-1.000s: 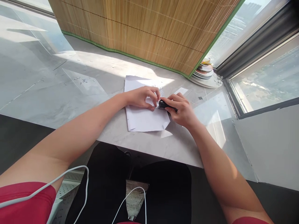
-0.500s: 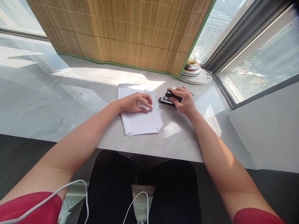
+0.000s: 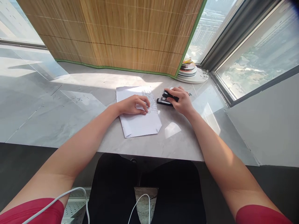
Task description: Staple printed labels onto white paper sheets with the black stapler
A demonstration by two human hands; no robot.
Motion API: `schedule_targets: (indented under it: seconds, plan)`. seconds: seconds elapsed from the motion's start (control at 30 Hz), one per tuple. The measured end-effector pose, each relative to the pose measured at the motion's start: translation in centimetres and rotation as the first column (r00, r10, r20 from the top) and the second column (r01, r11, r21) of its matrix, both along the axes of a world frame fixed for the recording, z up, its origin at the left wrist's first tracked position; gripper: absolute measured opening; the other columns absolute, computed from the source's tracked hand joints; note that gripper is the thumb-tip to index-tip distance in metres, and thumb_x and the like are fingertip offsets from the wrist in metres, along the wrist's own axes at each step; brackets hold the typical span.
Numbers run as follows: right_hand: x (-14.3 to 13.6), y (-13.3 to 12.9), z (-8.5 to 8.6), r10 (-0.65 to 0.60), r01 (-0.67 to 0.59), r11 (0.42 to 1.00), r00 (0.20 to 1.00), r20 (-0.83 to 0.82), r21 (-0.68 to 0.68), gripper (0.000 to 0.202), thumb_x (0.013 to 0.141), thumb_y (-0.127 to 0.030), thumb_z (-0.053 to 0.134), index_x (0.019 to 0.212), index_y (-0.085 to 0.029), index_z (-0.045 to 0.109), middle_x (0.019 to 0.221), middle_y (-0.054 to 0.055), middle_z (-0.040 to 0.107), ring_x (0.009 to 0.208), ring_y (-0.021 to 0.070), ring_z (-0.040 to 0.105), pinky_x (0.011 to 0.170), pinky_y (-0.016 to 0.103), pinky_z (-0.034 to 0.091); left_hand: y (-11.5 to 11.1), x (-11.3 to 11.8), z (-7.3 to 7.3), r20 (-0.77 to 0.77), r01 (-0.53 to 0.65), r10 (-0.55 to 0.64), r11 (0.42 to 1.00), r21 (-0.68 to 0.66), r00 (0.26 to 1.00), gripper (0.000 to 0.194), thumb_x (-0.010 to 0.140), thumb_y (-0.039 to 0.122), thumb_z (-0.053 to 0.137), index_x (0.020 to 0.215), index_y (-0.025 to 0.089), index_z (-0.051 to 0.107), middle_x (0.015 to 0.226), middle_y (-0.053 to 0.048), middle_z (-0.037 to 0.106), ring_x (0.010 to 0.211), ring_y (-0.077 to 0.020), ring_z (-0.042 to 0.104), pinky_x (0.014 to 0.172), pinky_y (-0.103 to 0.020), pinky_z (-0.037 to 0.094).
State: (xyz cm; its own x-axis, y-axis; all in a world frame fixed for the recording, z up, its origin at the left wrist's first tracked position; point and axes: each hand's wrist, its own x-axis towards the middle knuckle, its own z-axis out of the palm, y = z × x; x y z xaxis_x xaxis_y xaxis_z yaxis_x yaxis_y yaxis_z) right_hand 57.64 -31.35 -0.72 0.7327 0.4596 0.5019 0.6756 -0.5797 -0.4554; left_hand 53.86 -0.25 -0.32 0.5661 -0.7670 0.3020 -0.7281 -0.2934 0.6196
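Note:
A folded white sheet of paper lies on the counter, its upper right part covered with rows of small dark marks that look like staples. My left hand rests on the paper, fingers bent and somewhat apart, the thumb and a fingertip close together beside the marks. Just right of the sheet, my right hand grips a black stapler from above. Its jaws point left toward the paper and are apart. The base sits on or close to the counter; my fingers cover its rear end.
Loose staples lie scattered on the counter to the left. A bamboo blind hangs along the back. Stacked plates stand in the far right corner by the window frame. A white cable loops near my left sleeve.
The view has shifted slightly. My left thumb and fingertip are a little closer together on the paper. The right hand keeps its grip on the stapler beside the sheet.

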Motion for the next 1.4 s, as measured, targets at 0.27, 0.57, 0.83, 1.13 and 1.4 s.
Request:
schedule_targets:
  seconds: [0.27,0.57,0.83,1.13,1.4]
  plan:
    - [0.1,-0.1,-0.1,0.012,-0.012,1.0,1.0,0.0,0.002,0.037,0.096,-0.032,0.061,0.131,-0.031,0.075,0.104,0.007,0.071,0.101,0.0317,0.058,0.098,0.053,0.05,0.0,0.2,-0.3,0.047,0.01,-0.012,0.999,0.048,0.999,0.017,0.095,0.031,0.073,0.106,0.035,0.085,0.119,-0.006,0.075,0.105,-0.0217,0.071,0.098,-0.041,0.056]
    - [0.1,-0.1,0.0,0.022,-0.022,1.0,1.0,0.001,0.017,0.037,0.096,-0.032,0.062,0.13,-0.031,0.075,0.104,0.007,0.071,0.101,0.0315,0.058,0.097,0.052,0.05,-0.1,0.2,0.0,-0.034,0.031,-0.031,0.999,-0.012,0.999,0.01,0.092,0.031,0.076,0.097,0.031,0.085,0.112,-0.006,0.077,0.102,-0.0225,0.072,0.097,-0.042,0.056]
    - [0.0,0.0,0.1,0.015,-0.015,1.0,1.0,-0.023,0.014,0.037,0.096,-0.031,0.061,0.13,-0.033,0.075,0.105,0.007,0.071,0.101,0.0317,0.056,0.097,0.053,0.048,0.2,0.4,-0.3,-0.002,-0.005,0.005,0.988,0.157,1.0,0.027,0.097,0.036,0.069,0.121,0.038,0.081,0.126,-0.006,0.072,0.117,-0.0242,0.065,0.115,-0.047,0.041]
    - [-0.2,0.1,0.2,0.013,-0.012,1.0,1.0,-0.023,0.006,0.038,0.095,-0.032,0.062,0.131,-0.031,0.075,0.104,0.008,0.071,0.101,0.0316,0.056,0.096,0.052,0.048,-0.4,0.1,0.8,-0.041,0.07,-0.067,0.994,0.088,0.997,0.011,0.096,0.029,0.07,0.103,0.026,0.078,0.139,-0.008,0.071,0.127,-0.0258,0.065,0.113,-0.048,0.045]
    - [-0.4,0.2,0.5,-0.002,0.002,1.0,1.0,-0.03,-0.01,0.038,0.095,-0.034,0.061,0.131,-0.033,0.075,0.103,0.008,0.071,0.099,0.0323,0.057,0.096,0.054,0.049,-0.4,0.2,0.7,-0.049,0.084,-0.081,0.994,0.067,0.995,0.019,0.094,0.024,0.072,0.111,0.028,0.079,0.135,-0.008,0.074,0.132,-0.0262,0.063,0.113,-0.048,0.046]
